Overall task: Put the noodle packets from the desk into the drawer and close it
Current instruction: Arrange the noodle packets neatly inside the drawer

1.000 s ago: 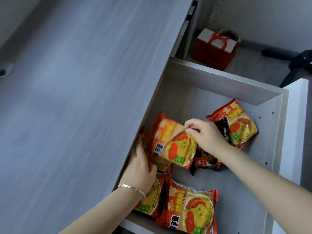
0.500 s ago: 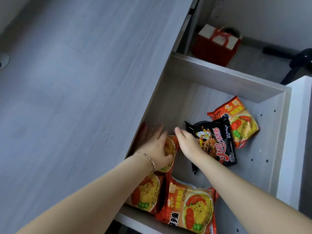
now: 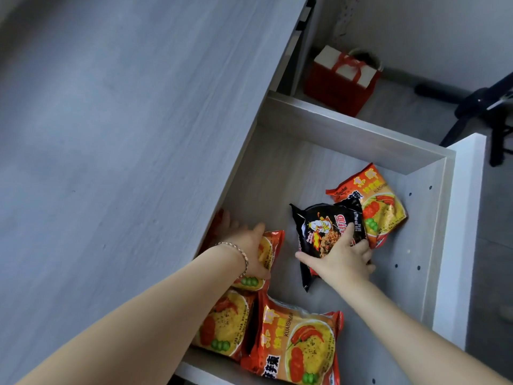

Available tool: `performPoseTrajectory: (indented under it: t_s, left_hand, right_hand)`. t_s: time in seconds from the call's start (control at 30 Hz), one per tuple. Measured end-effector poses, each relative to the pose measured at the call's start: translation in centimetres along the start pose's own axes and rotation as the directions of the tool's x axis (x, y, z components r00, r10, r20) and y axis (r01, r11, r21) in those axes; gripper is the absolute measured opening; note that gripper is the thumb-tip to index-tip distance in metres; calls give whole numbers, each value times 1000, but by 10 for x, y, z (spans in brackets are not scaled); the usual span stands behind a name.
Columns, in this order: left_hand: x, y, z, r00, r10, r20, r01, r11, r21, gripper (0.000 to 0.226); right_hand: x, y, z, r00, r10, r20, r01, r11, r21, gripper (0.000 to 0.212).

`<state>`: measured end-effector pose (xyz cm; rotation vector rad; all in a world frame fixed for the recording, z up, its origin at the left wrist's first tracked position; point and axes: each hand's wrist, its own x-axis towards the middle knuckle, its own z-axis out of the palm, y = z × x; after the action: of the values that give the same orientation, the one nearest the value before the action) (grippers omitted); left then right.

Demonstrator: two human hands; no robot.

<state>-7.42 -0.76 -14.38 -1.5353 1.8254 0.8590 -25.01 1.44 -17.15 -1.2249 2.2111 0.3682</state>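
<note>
Fingers of right hand spread flat on black packet — left hand's hidden.

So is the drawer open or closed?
Open. The drawer is pulled out from under the desk, its inside shows, and both hands are in among the noodle packets.

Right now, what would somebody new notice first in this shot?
Bright orange noodle packets fill the open drawer, and one black packet lies mid-drawer under the right hand. The left hand presses an orange packet near the desk edge. A red gift bag sits on the floor behind.
</note>
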Motion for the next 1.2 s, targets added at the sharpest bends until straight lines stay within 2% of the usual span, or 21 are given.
performPoseTrajectory:
  t_s: [0.1,0.17,0.23,0.3,0.37,0.4,0.47,0.57,0.73,0.8,0.83,0.87,0.9,0.93,0.97,1.03,1.1,1.2]
  left_hand:
    - [-2,-1,9,996,-41,-82,46,997,62,108]
    - [-5,-2,13,986,-108,-129,114,993,35,115]
    - [-10,0,18,970,-159,-184,155,987,-35,116]
    - [-16,1,25,956,-187,-228,162,979,-123,114]
    - [-19,1,32,946,-228,-231,177,959,-221,115]
    - [-20,-1,34,944,-248,-217,187,945,-267,118]
    - [-19,-4,35,944,-274,-186,203,922,-330,129]
    - [-17,-7,34,945,-286,-161,207,900,-383,135]
    - [-15,-7,34,942,-286,-176,205,905,-374,138]
    - [-14,-7,34,944,-285,-165,204,899,-387,138]
    - [-14,-8,34,946,-281,-163,200,900,-388,138]
    - [-14,-9,34,948,-276,-159,197,900,-389,138]
    - [-14,-9,34,949,-273,-156,195,900,-391,138]
    - [-14,-10,35,950,-272,-151,194,898,-394,138]
    - [-15,-10,35,951,-271,-147,195,898,-394,137]
    - [-14,-10,35,952,-270,-146,199,905,-377,137]
    - [-14,-11,34,954,-268,-138,202,908,-368,136]
    - [-15,-10,33,955,-272,-117,210,902,-378,136]
  right_hand:
    - [7,-1,11,999,-41,28,46,979,-201,134]
    - [10,-8,10,999,-31,28,36,978,-203,133]
    - [13,-9,-1,997,-15,80,21,997,-76,131]
    - [12,-7,-18,986,-29,165,2,987,164,126]
    - [7,-13,-37,972,-85,220,-17,906,424,121]
    - [7,-20,-43,972,-107,210,-11,870,493,120]
    - [11,-45,-51,982,-102,157,19,888,459,122]
    - [22,-90,-48,994,-58,95,32,968,251,125]
    - [24,-137,-23,979,-37,200,5,987,158,129]
    - [20,-138,-19,977,-168,131,138,968,209,108]
    - [20,-135,-20,975,-219,28,205,944,259,90]
    - [23,-131,-21,972,-214,-94,233,912,338,75]
    - [29,-127,-23,974,-146,-171,209,872,443,67]
    - [41,-123,-21,985,-49,-163,132,826,548,65]
    - [50,-119,-20,995,32,-91,32,782,622,64]
    - [64,-113,-14,995,35,90,-85,749,657,55]
    - [66,-109,-7,991,-66,114,-28,741,671,45]
    - [61,-102,3,989,-138,48,70,736,673,39]
